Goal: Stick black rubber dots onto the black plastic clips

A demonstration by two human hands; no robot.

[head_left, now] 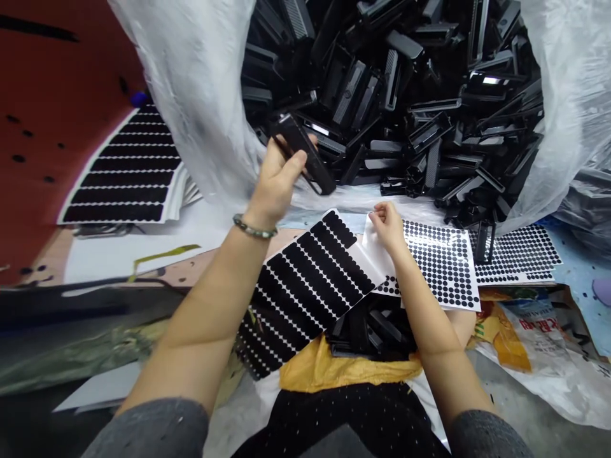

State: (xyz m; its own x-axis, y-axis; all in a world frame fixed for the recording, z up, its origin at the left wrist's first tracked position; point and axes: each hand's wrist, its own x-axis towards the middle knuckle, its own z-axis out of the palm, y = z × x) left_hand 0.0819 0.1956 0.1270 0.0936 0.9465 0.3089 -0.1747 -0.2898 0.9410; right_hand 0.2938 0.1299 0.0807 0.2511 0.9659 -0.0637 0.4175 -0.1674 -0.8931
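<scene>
- Fingers (286,164) of the left hand (275,184) curl around a black plastic part (305,154), held up just left of centre, in front of the mouth of a bag; a beaded bracelet (254,227) circles the wrist.
- Below that hand, a sheet of black dots (305,286) lies tilted across the lap, over a small heap of black parts (372,327) and a yellow sack (344,370).
- Right of centre, the fingertips (377,216) of the right hand (387,228) pinch together on a corner of white backing (375,249), right beside a second dotted sheet (443,267).
- Across the top, a large pile of black parts (405,95) fills a white plastic bag (573,83).
- At far right, a third dotted sheet (520,254) lies just below the pile.
</scene>
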